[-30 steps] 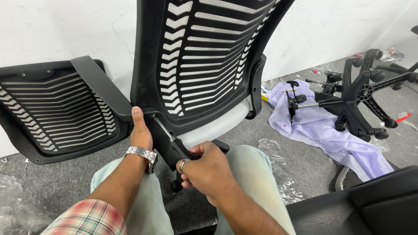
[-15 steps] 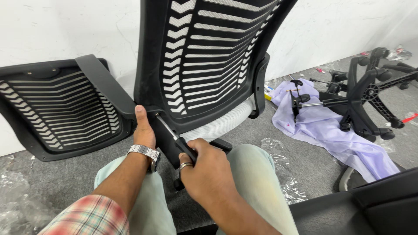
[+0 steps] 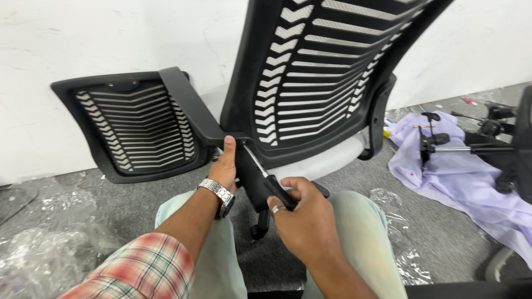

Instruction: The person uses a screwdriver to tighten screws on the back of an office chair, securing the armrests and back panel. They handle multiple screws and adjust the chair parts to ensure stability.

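A black slatted chair back (image 3: 327, 77) stands upright before me, with a grey mesh pad at its base. My left hand (image 3: 225, 166), with a metal watch on the wrist, presses against the black bracket (image 3: 252, 177) at the lower left of the back. My right hand (image 3: 302, 213), wearing a ring, grips a screwdriver (image 3: 260, 169) with a black handle; its metal shaft points up into the joint by my left thumb. Both hands sit above my knees in light green trousers.
A second black slatted panel (image 3: 133, 130) leans on the white wall at left. A lilac cloth (image 3: 460, 177) with black chair parts (image 3: 487, 138) lies at right. Clear plastic wrap (image 3: 39, 254) lies on the grey floor at left.
The view has swung to the right, so the chair back and hands sit more to the centre. Both hands keep their hold; the screwdriver stays at the joint.
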